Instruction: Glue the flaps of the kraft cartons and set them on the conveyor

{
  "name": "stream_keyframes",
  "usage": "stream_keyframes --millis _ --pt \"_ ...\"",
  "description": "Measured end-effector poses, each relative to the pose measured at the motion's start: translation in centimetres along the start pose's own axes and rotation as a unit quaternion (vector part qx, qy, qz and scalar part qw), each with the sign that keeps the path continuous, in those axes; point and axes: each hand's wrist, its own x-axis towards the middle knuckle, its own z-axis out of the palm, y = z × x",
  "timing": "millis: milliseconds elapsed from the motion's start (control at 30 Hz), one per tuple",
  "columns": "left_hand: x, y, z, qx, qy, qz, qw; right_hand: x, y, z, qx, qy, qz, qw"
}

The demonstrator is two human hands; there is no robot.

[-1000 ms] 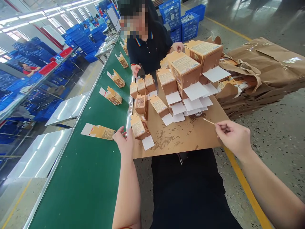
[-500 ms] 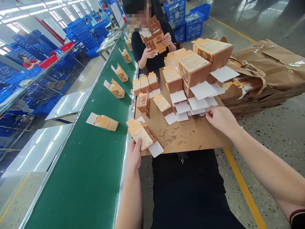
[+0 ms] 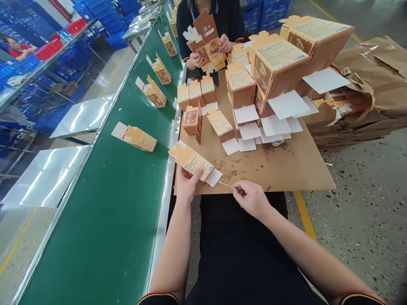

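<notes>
My left hand (image 3: 188,182) grips a small brown-and-tan carton (image 3: 193,163) by its lower edge, thumb on the printed face. A white flap sticks out of the carton's near end. Between the fingertips of my right hand (image 3: 251,195) is a thin pale stick, which looks like a cotton swab (image 3: 225,184). Its tip points left and is close to the white flap; whether it touches cannot be made out. Both hands are over the near edge of a cardboard-covered table (image 3: 286,173), which has dark stains.
Stacked cartons (image 3: 280,59) with white flaps stand at the table's right. Smaller cartons (image 3: 202,91) stand at the left. More cartons (image 3: 141,137) lie along the green conveyor (image 3: 117,203). Opposite, a person (image 3: 211,25) holds a partly folded carton. A paper-wrapped bundle (image 3: 381,93) lies at right.
My right hand has moved from beside the stack's flaps to the left, near the held carton, and the stick now shows in it. The left hand's carton has turned. The view has tilted down.
</notes>
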Motion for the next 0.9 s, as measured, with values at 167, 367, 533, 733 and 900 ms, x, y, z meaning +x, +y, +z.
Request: stream_keyframes --millis 167,367,533,733,900 --pt "-0.2 0.1 -0.1 -0.002 -0.002 -0.002 1.000 0.6 0.8 1.8 -0.041 -0.034 -0.031 0.998" --pt "-1.2 -0.3 0.3 0.019 -0.003 0.027 0.999 1.4 2.2 -0.3 -0.045 0.018 0.000 0.999" --pt "-3.5 -1.0 1.0 0.140 0.013 0.075 0.987 0.8 1.7 -3.1 -0.019 0.078 0.041 0.996" --pt "-4.9 -1.7 1.3 0.255 0.040 0.095 0.962 -1.0 0.3 -5.0 0.001 0.108 0.071 0.992" --pt "-4.2 -2.0 0.9 0.274 0.033 0.104 0.956 -1.2 -0.3 -5.0 0.026 0.094 0.087 0.992"
